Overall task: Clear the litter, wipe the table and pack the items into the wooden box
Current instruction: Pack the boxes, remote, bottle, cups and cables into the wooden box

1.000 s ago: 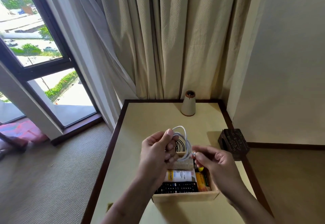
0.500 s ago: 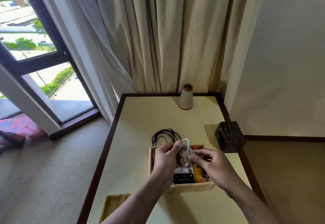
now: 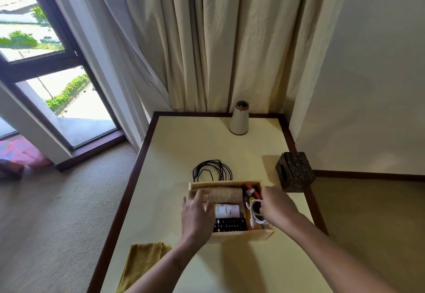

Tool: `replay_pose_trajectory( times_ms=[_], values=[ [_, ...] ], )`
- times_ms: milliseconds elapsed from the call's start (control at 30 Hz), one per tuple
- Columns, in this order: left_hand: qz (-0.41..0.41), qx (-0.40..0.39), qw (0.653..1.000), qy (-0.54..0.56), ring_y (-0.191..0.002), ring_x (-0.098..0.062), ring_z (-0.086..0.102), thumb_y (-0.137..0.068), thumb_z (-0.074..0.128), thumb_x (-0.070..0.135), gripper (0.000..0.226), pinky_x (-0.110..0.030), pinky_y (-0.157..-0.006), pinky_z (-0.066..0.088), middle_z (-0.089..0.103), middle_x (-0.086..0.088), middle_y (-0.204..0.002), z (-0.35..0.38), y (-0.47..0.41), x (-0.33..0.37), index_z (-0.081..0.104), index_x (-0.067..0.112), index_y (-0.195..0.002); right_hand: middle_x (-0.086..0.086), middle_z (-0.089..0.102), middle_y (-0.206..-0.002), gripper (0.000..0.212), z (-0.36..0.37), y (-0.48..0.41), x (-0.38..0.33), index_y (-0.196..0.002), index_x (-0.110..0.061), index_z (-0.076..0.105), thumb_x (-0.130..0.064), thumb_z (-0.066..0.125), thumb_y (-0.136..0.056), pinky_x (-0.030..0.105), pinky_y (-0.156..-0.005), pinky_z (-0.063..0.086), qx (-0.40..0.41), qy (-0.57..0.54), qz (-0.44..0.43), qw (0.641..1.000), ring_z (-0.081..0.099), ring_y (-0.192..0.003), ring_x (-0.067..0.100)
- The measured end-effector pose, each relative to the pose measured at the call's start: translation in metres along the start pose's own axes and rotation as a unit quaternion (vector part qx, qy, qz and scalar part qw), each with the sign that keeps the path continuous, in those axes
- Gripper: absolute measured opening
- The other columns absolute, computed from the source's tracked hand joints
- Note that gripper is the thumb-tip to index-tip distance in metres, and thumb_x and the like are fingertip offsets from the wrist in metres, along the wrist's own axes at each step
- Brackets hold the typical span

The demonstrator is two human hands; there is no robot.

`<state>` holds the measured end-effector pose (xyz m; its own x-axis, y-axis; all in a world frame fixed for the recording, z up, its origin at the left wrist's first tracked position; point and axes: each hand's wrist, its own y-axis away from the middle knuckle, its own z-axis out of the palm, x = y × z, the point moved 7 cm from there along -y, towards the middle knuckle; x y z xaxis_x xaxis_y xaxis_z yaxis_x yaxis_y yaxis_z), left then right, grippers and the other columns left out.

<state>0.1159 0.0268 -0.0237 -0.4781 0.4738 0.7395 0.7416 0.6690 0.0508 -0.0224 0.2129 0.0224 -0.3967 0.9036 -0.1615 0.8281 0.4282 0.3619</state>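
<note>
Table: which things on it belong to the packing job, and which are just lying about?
Job: wooden box, white cable, black cable, remote, yellow cloth.
Lying about: grey cone, dark box.

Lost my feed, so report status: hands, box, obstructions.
Left hand open over pale wooden box. Right hand holds coiled white cable inside box's right end. Coiled black cable behind box, unpacked.

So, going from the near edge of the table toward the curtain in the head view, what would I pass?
yellow cloth → wooden box → black cable → cone-shaped vase
</note>
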Motion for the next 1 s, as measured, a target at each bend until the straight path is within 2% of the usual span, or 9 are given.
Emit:
replay_pose_trajectory(
  times_ms=[100,200,300,433,533,600,733,867,1000],
  values=[
    [-0.043,0.002,0.995,-0.092,-0.113,-0.019,0.041,-0.095,0.057,0.027,0.047,-0.036,-0.098,0.042,0.045,-0.003,-0.126,-0.009,-0.007,-0.024,0.045,0.024,-0.140,0.010,0.061,-0.113,0.029,0.009,-0.005,-0.017,-0.124,-0.013,0.061,-0.010,0.058,-0.095,0.032,-0.069,0.046,-0.031,0.019,-0.021,0.999,0.065,-0.099,0.027],
    [-0.089,-0.034,0.990,-0.100,-0.121,-0.024,0.044,-0.098,0.051,0.032,0.056,-0.041,-0.104,0.042,0.042,-0.006,-0.134,-0.003,-0.010,-0.044,0.032,0.025,-0.150,0.009,0.063,-0.119,0.043,0.020,-0.011,-0.023,-0.134,-0.017,0.059,-0.004,0.054,-0.094,0.034,-0.074,0.054,-0.030,0.007,-0.022,0.999,0.067,-0.101,0.028],
    [-0.102,-0.050,0.991,-0.071,-0.117,-0.026,0.052,-0.102,0.044,0.030,0.055,-0.047,-0.100,0.049,0.045,-0.007,-0.134,0.003,-0.012,-0.052,0.026,0.024,-0.154,0.009,0.065,-0.116,0.042,0.024,-0.012,-0.021,-0.133,-0.019,0.061,-0.003,0.055,-0.094,0.036,-0.076,0.056,0.002,0.018,-0.023,1.000,0.068,-0.100,0.028],
    [-0.106,-0.097,0.984,-0.101,-0.104,-0.027,0.062,-0.103,0.041,0.024,0.064,-0.042,-0.082,0.053,0.062,-0.008,-0.126,0.012,-0.010,-0.057,0.010,0.023,-0.159,0.011,0.067,-0.110,0.031,0.037,-0.006,-0.017,-0.123,-0.010,0.061,-0.001,0.051,-0.096,0.035,-0.070,0.051,-0.013,0.071,-0.039,0.997,0.068,-0.094,0.028],
    [-0.082,-0.131,0.978,-0.141,-0.106,-0.026,0.064,-0.101,0.047,0.029,0.083,-0.040,-0.087,0.055,0.064,-0.007,-0.125,0.017,-0.009,-0.062,-0.010,0.024,-0.161,0.010,0.061,-0.098,0.028,0.044,-0.002,-0.016,-0.114,-0.005,0.064,0.005,0.047,-0.095,0.034,-0.065,0.044,-0.055,0.116,-0.067,0.989,0.061,-0.081,0.028],
    [-0.082,-0.137,0.976,-0.145,-0.107,-0.027,0.064,-0.100,0.049,0.027,0.086,-0.041,-0.089,0.055,0.065,-0.007,-0.124,0.017,-0.011,-0.064,-0.010,0.023,-0.161,0.010,0.064,-0.098,0.028,0.038,0.001,-0.016,-0.110,-0.007,0.066,0.007,0.049,-0.093,0.034,-0.063,0.044,-0.050,0.164,-0.076,0.982,0.061,-0.078,0.028],
    [-0.082,-0.142,0.976,-0.144,-0.106,-0.026,0.063,-0.097,0.051,0.025,0.088,-0.041,-0.090,0.055,0.066,-0.007,-0.121,0.020,-0.012,-0.070,-0.010,0.023,-0.161,0.008,0.071,-0.099,0.024,0.032,0.005,-0.018,-0.104,-0.011,0.069,0.004,0.055,-0.091,0.032,-0.063,0.045,-0.021,0.237,-0.109,0.965,0.071,-0.087,0.027],
    [-0.070,-0.144,0.977,-0.142,-0.102,-0.026,0.065,-0.095,0.050,0.027,0.088,-0.045,-0.089,0.057,0.067,-0.006,-0.118,0.023,-0.016,-0.078,-0.011,0.032,-0.158,0.004,0.070,-0.093,0.014,0.028,0.008,-0.011,-0.100,-0.017,0.069,-0.009,0.061,-0.093,0.033,-0.061,0.042,0.012,0.200,-0.112,0.973,0.069,-0.082,0.025],
    [-0.069,-0.141,0.974,-0.160,-0.102,-0.027,0.066,-0.094,0.049,0.023,0.088,-0.044,-0.087,0.058,0.068,-0.006,-0.119,0.020,-0.020,-0.071,-0.010,0.030,-0.159,0.005,0.071,-0.093,0.019,0.047,0.014,0.000,-0.099,-0.015,0.070,-0.005,0.054,-0.095,0.032,-0.062,0.043,0.002,0.177,-0.095,0.980,0.069,-0.082,0.025]
  ],
)
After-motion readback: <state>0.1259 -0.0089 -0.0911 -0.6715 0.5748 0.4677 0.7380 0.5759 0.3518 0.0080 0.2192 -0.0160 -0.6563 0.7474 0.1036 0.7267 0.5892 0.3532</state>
